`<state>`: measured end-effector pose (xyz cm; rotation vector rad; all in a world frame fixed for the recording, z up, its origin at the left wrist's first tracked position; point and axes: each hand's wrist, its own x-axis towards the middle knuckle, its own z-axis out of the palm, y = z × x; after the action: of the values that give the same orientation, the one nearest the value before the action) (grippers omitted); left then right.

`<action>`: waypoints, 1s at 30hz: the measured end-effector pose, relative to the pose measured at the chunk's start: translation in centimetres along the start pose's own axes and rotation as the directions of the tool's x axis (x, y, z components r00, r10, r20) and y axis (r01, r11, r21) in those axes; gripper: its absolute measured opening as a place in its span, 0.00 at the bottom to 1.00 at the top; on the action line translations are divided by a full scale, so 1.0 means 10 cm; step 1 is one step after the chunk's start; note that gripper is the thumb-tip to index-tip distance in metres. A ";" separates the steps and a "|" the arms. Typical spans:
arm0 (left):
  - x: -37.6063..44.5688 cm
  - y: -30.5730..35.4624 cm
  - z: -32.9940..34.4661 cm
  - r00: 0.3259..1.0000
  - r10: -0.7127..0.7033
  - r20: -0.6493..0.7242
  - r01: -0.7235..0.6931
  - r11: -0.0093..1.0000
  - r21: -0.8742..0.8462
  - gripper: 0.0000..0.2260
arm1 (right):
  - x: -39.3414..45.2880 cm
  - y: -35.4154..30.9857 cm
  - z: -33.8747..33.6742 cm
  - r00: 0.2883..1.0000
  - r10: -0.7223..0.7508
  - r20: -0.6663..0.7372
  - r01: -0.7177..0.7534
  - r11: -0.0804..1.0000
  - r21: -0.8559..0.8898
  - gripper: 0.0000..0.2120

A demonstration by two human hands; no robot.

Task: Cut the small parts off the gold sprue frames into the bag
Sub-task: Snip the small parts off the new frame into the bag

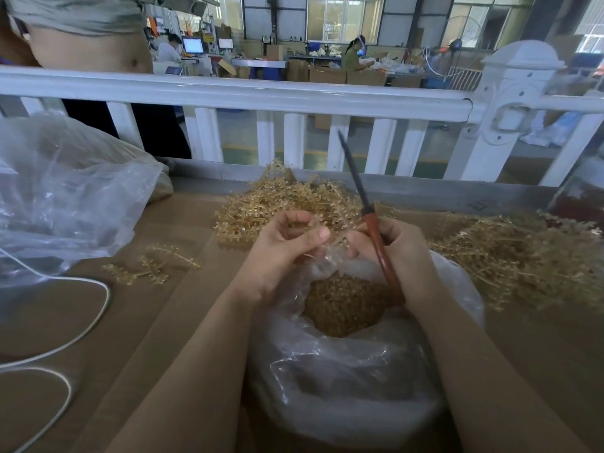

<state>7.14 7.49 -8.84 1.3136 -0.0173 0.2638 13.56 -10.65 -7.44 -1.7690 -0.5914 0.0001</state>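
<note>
My left hand pinches a gold sprue frame over the bag, already holding many cut parts; my right hand grips the cutter. Big piles remain uncut, I judge.

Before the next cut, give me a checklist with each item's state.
1. Bag mouth open under the hands: ok.
2. Left hand pinches a sprue frame above the bag: ok.
3. Right hand grips the cutting tool: ok.
4. Blade set on a part: cannot tell, the tip points up and away.
5. Uncut frames pile within reach: ok.
</note>
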 end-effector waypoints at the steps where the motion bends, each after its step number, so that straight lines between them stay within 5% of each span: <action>1: 0.00 0.00 0.00 0.999 -0.034 0.013 0.034 0.999 0.021 0.31 | -0.01 -0.02 -0.01 1.000 -0.008 -0.016 0.009 0.999 0.054 0.06; 6: -0.02 -0.02 0.03 0.986 -0.128 0.111 0.129 0.992 0.002 0.21 | -0.02 -0.06 -0.04 0.997 0.020 -0.070 -0.007 0.983 0.184 0.06; 12: -0.02 -0.03 0.05 0.987 -0.075 0.139 0.083 0.995 -0.055 0.11 | -0.02 -0.06 0.00 0.999 0.006 -0.051 0.005 0.978 0.206 0.05; 18: -0.01 -0.04 0.08 0.998 -0.001 0.061 0.007 0.995 -0.102 0.10 | -0.02 -0.06 0.01 0.996 0.088 0.018 -0.090 0.980 0.175 0.20; 22: 0.01 -0.06 0.08 0.999 0.018 0.032 -0.014 0.991 -0.131 0.10 | 0.00 -0.02 0.03 0.992 0.107 0.062 -0.115 0.984 0.135 0.14; 26: 0.03 -0.08 0.09 0.999 -0.007 0.032 0.011 0.991 -0.132 0.17 | 0.00 -0.04 0.02 0.996 0.073 0.055 -0.080 0.987 0.139 0.17; 30: 0.02 -0.06 0.09 0.996 -0.074 0.057 0.078 0.995 -0.070 0.13 | -0.01 -0.04 0.03 0.997 0.044 0.064 -0.053 0.987 0.148 0.21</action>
<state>7.56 6.48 -9.14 1.2470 -0.0229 0.1614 13.25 -10.33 -7.15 -1.6413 -0.5762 0.1291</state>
